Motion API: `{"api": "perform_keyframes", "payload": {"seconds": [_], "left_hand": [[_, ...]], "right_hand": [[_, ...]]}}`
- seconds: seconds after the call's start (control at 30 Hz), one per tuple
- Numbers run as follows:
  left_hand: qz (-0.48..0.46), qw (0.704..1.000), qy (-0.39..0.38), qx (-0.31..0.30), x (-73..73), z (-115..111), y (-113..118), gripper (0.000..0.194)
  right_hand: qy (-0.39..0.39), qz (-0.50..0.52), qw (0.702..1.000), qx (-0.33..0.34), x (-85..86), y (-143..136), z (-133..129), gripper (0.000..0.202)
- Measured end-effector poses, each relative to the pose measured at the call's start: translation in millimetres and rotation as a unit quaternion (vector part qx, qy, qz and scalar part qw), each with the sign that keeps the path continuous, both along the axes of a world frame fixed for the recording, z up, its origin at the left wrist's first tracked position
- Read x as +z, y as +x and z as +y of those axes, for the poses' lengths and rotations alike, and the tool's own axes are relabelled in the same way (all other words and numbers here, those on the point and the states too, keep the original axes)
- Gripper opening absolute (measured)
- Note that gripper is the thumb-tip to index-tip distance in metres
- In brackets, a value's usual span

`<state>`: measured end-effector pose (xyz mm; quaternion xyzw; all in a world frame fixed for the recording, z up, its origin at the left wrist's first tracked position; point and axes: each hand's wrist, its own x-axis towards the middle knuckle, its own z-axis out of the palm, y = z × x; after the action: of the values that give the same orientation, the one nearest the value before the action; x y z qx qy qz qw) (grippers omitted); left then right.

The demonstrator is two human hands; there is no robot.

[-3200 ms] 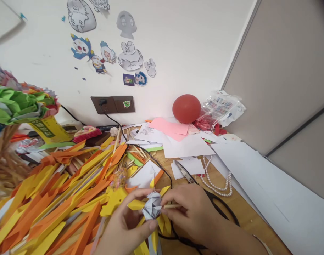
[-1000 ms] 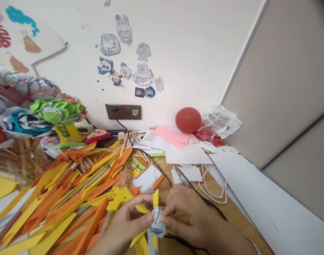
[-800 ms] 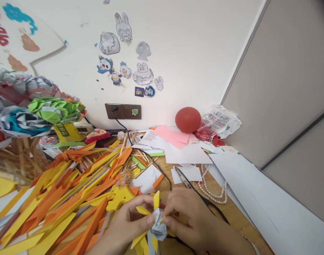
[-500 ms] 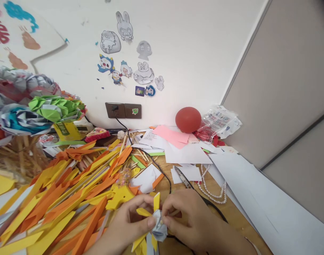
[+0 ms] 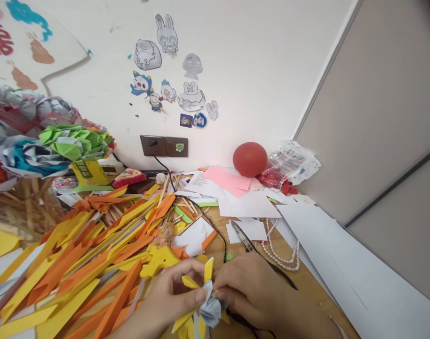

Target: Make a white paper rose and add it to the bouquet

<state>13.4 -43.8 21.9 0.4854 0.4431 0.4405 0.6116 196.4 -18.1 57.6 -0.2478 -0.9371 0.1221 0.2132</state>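
Low in the head view is a folded paper flower (image 5: 211,311) with a crumpled grey-white centre and yellow strips sticking out around it. My left hand (image 5: 174,293) grips it from the left, thumb pressed on the grey paper. From the right, my right hand (image 5: 252,287) pinches the edge of the same centre between thumb and fingers. The fingertips partly hide what they pinch. Just beyond my left hand lies a yellow star-like piece (image 5: 160,260) with a beaded top. Past my right hand are scissors (image 5: 243,238) with dark handles.
Orange and yellow paper strips (image 5: 119,254) cover the left side. Finished paper flowers (image 5: 74,143) stand at far left. A black cord (image 5: 215,223) runs from the wall socket (image 5: 163,146). White sheets (image 5: 345,254), a pearl string (image 5: 282,256) and a red balloon (image 5: 250,159) lie right.
The grey centre of the paper flower has turned slightly and my right fingers have shifted a little on its edge. A small green scrap now shows beyond my right hand.
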Motion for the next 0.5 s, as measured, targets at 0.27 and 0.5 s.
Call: {"api": "perform_keyframes", "payload": {"seconds": [0.27,0.5], "left_hand": [[-0.024,0.999,-0.008,-0.033,2.8,1.2,-0.9,0.039],[-0.027,0.996,-0.003,-0.082,-8.7,7.2,-6.2,0.038]], "right_hand": [[-0.089,-0.015,0.993,0.076,12.9,7.2,1.9,0.021],[-0.143,-0.041,0.985,0.086,16.8,8.3,5.3,0.021]]}}
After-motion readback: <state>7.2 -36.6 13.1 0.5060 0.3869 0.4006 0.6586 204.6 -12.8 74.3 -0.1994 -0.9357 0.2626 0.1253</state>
